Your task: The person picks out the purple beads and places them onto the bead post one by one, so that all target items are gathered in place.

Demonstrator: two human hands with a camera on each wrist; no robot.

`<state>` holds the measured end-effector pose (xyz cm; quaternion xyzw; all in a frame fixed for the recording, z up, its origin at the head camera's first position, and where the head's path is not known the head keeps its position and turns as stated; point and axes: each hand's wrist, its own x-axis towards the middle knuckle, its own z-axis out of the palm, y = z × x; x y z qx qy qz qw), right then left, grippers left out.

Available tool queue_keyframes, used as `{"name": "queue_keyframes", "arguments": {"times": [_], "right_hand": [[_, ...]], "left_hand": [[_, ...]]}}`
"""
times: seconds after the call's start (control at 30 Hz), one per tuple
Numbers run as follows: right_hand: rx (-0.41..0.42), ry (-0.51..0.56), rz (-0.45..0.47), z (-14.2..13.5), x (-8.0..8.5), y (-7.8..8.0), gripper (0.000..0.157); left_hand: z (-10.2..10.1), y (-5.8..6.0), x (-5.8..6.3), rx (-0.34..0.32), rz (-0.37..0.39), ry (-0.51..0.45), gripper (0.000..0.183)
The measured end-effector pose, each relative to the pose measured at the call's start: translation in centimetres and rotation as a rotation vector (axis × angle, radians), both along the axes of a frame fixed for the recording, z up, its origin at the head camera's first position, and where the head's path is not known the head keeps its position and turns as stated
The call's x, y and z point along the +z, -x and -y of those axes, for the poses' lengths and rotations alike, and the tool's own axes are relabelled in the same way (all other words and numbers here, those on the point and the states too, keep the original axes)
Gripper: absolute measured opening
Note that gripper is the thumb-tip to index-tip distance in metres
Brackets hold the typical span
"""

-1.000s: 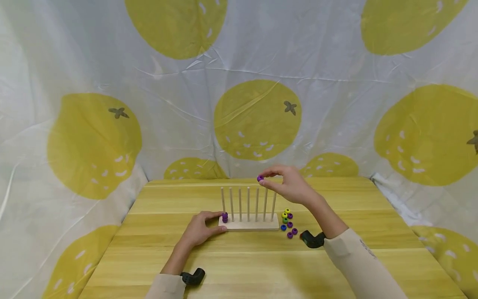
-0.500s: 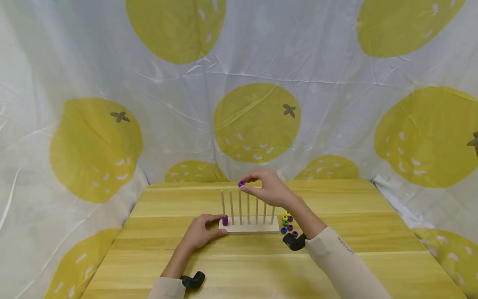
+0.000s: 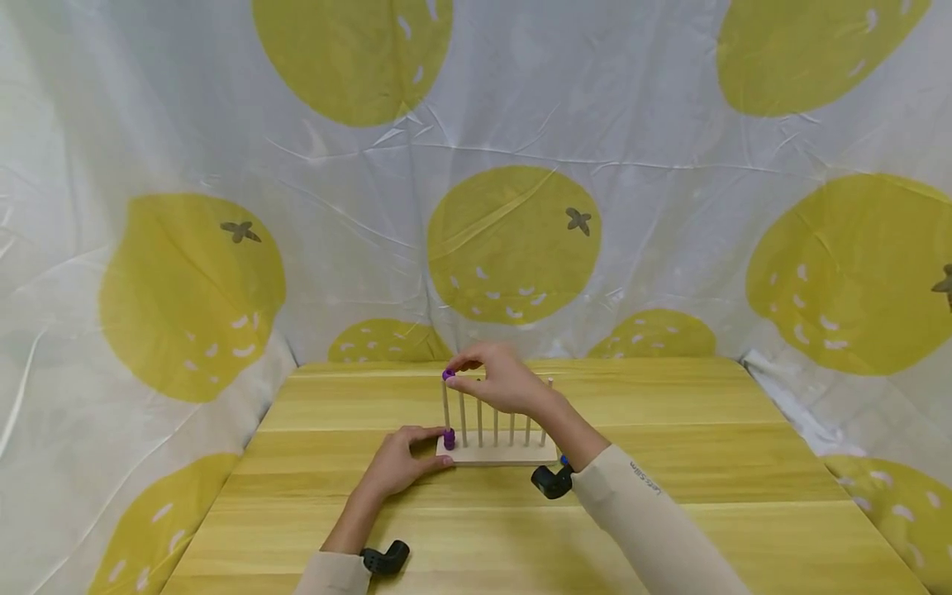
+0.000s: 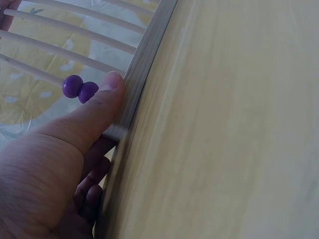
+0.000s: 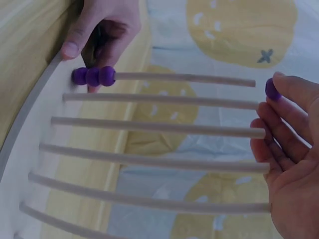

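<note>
A wooden peg board with a row of upright pegs stands on the table. My left hand grips its left end, thumb on the near side. Three purple beads are stacked at the foot of the leftmost peg, beside that hand. Between thumb and forefinger my right hand pinches another purple bead. In the right wrist view this bead is just beyond the leftmost peg's tip, with a small gap between them. The other pegs are bare where they show; the right hand hides some of their tops.
A blue bead peeks out behind the right wrist at the board's right end. The right forearm covers the area beside it. A lemon-patterned curtain hangs behind the wooden table.
My right hand has carried the purple bead leftward along the peg tops to the leftmost peg. Its forearm now covers most of the loose beads. The left hand has stayed on the board.
</note>
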<state>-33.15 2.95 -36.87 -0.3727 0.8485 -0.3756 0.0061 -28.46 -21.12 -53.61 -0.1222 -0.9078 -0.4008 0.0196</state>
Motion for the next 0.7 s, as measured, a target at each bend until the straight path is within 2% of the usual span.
{"name": "queue_keyframes", "arguments": {"times": [0.27,0.7], "right_hand": [[0.011,-0.004,0.050,1.2,0.0,0.0,0.021],[-0.002,-0.061,0.029,1.2,0.0,0.2,0.021]], "left_hand": [[-0.1,0.0,0.0,-0.002,-0.005,0.008,0.054],[-0.1,0.1,0.1,0.007,0.004,0.008,0.053]]}}
